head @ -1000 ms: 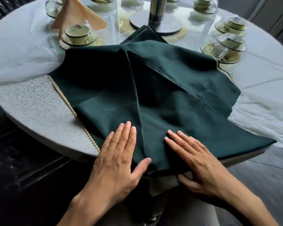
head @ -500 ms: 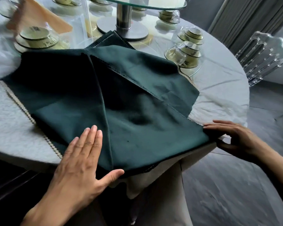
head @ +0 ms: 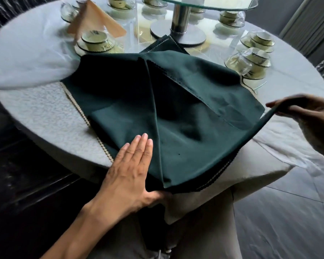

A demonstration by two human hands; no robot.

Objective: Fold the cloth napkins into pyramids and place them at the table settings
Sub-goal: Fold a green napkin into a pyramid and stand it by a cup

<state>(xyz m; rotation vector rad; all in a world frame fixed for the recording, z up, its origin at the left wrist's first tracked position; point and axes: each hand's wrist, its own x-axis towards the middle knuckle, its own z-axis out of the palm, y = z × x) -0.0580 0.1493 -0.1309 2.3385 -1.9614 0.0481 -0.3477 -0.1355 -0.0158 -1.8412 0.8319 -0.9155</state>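
A dark green cloth napkin [head: 185, 116] lies partly folded at the near edge of the round table, with a crease running from its far middle down to the near point. My left hand [head: 133, 165] presses flat on its near left part, thumb tucked under the edge. My right hand [head: 310, 113] pinches the napkin's right corner and holds it lifted off the table. An orange napkin [head: 94, 21], folded into a pyramid, stands at the far left behind a cup setting.
Wrapped cup-and-saucer sets stand at the far left [head: 97, 42] and at the right [head: 252, 62]. A glass turntable on a steel post [head: 180, 17] rises at the table's middle. A beige patterned table runner [head: 45, 116] lies under the napkin. A white tablecloth [head: 288, 146] covers the table.
My right hand left the napkin's near middle, went out to the right corner, took hold of it and lifted it. My left hand stayed flat on the cloth.
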